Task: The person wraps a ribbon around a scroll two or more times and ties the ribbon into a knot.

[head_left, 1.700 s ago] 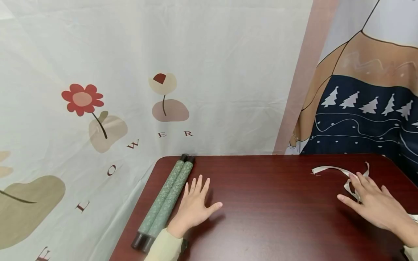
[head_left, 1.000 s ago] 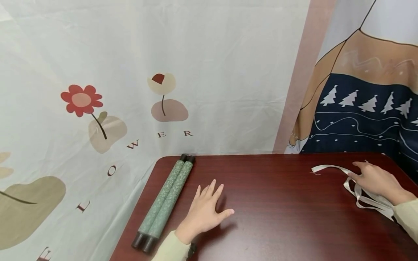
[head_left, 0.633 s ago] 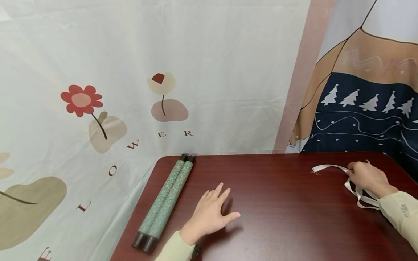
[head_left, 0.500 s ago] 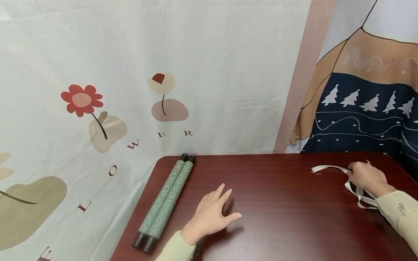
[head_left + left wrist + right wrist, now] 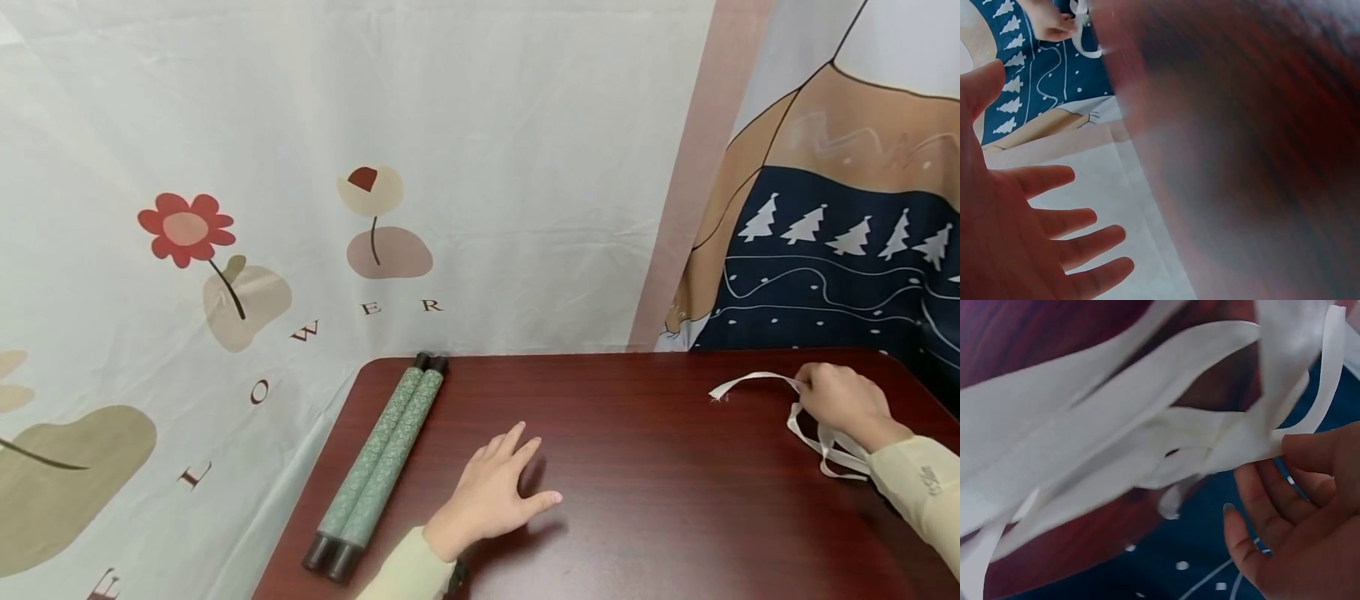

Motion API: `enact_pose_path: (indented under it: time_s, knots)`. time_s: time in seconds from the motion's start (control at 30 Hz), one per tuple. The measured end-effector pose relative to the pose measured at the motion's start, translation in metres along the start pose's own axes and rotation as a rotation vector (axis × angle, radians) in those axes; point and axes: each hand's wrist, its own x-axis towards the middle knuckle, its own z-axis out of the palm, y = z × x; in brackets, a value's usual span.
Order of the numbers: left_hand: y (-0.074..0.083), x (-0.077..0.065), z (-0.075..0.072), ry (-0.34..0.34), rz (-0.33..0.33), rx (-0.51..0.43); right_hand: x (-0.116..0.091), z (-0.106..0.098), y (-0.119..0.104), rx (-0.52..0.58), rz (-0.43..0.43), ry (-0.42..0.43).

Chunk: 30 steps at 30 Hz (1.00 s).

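A white ribbon (image 5: pixel 756 377) lies in loose loops near the table's right end. My right hand (image 5: pixel 843 402) pinches it between thumb and fingers, and one frayed end trails to the left. Close up in the right wrist view, several flat bands of the ribbon (image 5: pixel 1110 431) run from the pinching fingers (image 5: pixel 1310 453). My left hand (image 5: pixel 491 487) hovers over the table with fingers spread and holds nothing. To its left, two green patterned rolls with black ends (image 5: pixel 390 454) lie side by side. The left wrist view shows the left hand's palm (image 5: pixel 1004 231) with the fingers apart.
The dark red wooden table (image 5: pixel 637 433) has a rounded far edge. Behind it hangs a pale curtain (image 5: pixel 525 167) printed with flowers and letters. At the right its print turns to a dark blue panel with white trees (image 5: pixel 817 292).
My right hand has come down from lying open over the ribbon to pinching it, then lifted it slightly. The left hand has drifted right, away from the green rolls.
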Motion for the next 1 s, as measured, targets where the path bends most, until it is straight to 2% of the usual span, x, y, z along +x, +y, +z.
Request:
enact_pose_path:
  time_s: [0.1,0.4,0.57,0.7,0.87,1.0]
  knots:
    - [0.0,0.002,0.0,0.012,0.018,0.013,-0.003,-0.003,-0.009,0.017,-0.016,0.035]
    - [0.009,0.014,0.001,0.035,0.05,-0.002,-0.013,-0.01,-0.043,-0.004,-0.134,0.26]
    - [0.016,0.019,0.001,0.059,0.07,-0.017,-0.019,-0.013,-0.064,0.002,-0.189,0.299]
    - [0.024,0.024,0.001,0.078,0.09,-0.052,-0.024,-0.011,-0.081,0.003,-0.225,0.333]
    - [0.036,0.032,0.003,0.087,0.121,-0.125,-0.029,-0.002,-0.1,0.007,-0.354,0.433]
    - [0.045,0.041,0.008,0.102,0.129,-0.224,-0.032,0.006,-0.115,0.012,-0.447,0.485]
